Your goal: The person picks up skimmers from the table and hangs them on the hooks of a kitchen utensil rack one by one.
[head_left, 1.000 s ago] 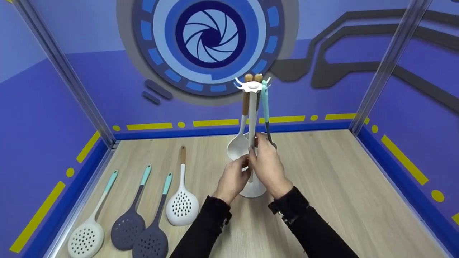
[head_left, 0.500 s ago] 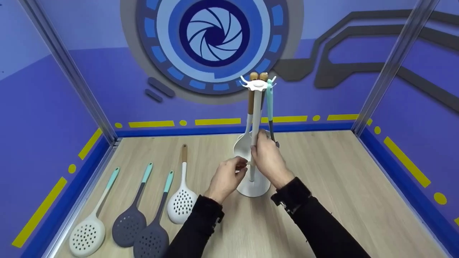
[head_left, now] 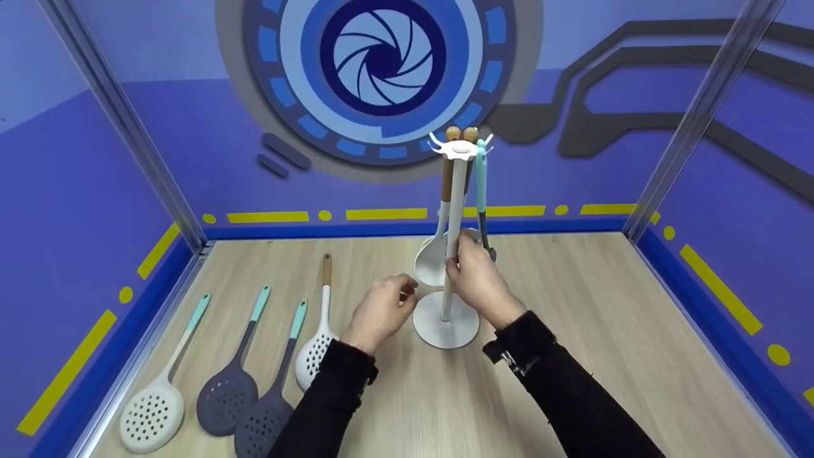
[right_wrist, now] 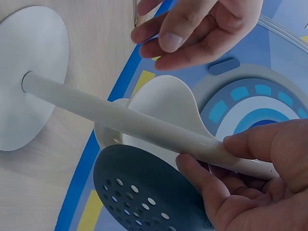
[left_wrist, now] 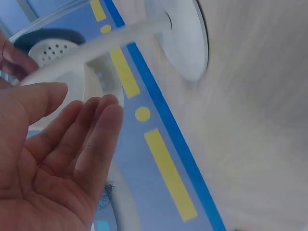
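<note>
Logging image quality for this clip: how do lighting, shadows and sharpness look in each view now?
Head view: even light, soft shadows on the tabletop; left wrist view: hazy, wood grain blurred; right wrist view: muted colours, but clear edges on the white pole and dark perforated utensil.

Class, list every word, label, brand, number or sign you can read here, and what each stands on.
None: no readable text shows on the white stand, the hanging ladle or the slotted spoons lying on the table.
The wall carries only printed shapes, not letters or numbers.
</note>
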{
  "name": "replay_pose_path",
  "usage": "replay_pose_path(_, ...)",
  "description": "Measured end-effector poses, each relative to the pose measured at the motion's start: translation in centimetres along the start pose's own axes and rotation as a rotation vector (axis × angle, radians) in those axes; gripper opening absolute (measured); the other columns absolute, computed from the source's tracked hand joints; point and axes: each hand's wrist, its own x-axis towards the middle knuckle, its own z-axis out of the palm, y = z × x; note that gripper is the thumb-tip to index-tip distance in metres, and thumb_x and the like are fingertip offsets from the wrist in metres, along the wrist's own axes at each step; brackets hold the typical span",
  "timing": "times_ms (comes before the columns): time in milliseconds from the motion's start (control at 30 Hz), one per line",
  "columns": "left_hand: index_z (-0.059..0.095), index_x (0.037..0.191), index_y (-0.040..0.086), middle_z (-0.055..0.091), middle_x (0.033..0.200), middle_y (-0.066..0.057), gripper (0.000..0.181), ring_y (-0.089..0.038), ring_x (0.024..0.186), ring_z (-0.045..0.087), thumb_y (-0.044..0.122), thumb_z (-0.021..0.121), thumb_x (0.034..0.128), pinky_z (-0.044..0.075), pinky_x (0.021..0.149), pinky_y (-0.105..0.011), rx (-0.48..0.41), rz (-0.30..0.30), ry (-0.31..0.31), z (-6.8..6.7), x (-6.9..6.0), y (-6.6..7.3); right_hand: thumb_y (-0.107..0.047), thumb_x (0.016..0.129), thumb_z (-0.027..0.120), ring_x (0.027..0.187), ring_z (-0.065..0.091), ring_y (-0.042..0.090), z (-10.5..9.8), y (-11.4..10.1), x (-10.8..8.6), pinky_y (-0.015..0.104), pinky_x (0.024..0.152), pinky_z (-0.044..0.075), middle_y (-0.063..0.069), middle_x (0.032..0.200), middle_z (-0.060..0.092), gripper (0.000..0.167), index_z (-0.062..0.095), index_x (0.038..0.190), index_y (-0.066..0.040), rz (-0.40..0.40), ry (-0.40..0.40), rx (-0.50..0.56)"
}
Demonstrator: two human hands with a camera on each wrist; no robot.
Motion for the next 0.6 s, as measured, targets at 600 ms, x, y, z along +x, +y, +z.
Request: replay_pose_path(600,0.066,0.121,0.002,0.068,0.113,-0.016,0.03,-0.027,0.098,0.068,0.019,0.068,0.0967,0.056,0.08,-0.039,0.204,-0.139,-0.066,-4.0,0.7,-3.4,0.0,0.096,0.056,0.103,0.06,0.026,0.1,0.6,0.4,0.04,0.084,0.053,0.016,0.12,0.057,0.044,0.045,0.139,0.004,-0.073,-0.026,-0.04)
